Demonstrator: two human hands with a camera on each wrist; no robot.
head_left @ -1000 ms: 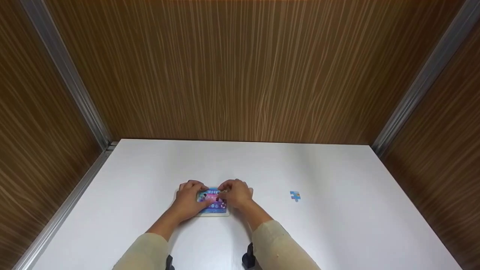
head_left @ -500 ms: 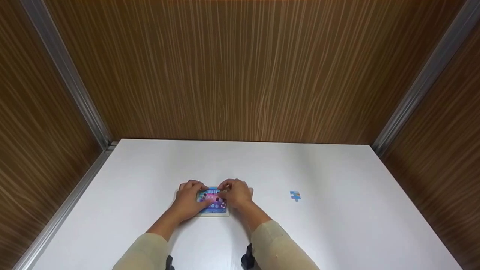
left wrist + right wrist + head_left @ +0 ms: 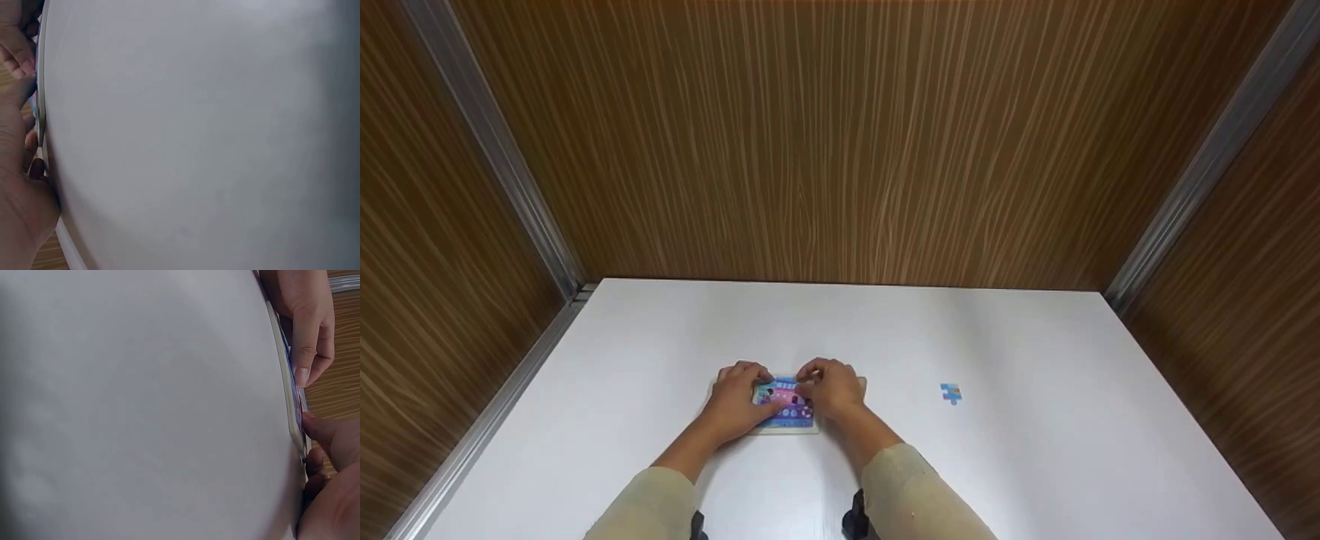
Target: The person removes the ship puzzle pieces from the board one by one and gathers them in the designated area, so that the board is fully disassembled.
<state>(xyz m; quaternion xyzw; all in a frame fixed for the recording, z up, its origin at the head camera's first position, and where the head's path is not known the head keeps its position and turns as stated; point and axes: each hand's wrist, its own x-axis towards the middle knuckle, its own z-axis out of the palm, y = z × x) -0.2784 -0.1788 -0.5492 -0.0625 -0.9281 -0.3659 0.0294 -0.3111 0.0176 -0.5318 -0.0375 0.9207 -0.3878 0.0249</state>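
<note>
Head view — one puzzle board point(image 3: 787, 431), pale-rimmed, flat on a white table point(image 3: 1035, 450), slightly left of centre. Printed face point(image 3: 791, 422) in blue, pink and purple, partly covered by the hands.

Left hand point(image 3: 733, 403): at the board's left side, thumb laid on the printed face, remaining fingers bent about the edge, gripping the board. Right hand point(image 3: 836, 388): at the board's right side, thumb and index finger bent toward each other over the printed face, a small gap showing between them; whether they pinch a piece, cannot tell.

Loose puzzle piece point(image 3: 951, 393): one, mostly blue with an orange patch, lying on the table to the right, well apart from both hands.

Sleeves point(image 3: 926, 499): two, pale beige. Back panel point(image 3: 840, 142): wood-grain, side panels point(image 3: 1245, 315) to match, grey metal strips point(image 3: 495, 150) at the corners.

Left wrist view — board nearly edge-on at the left margin. Right wrist view — board nearly edge-on at the right; right thumb tip touching the printed face, left thumb tip near it.
</note>
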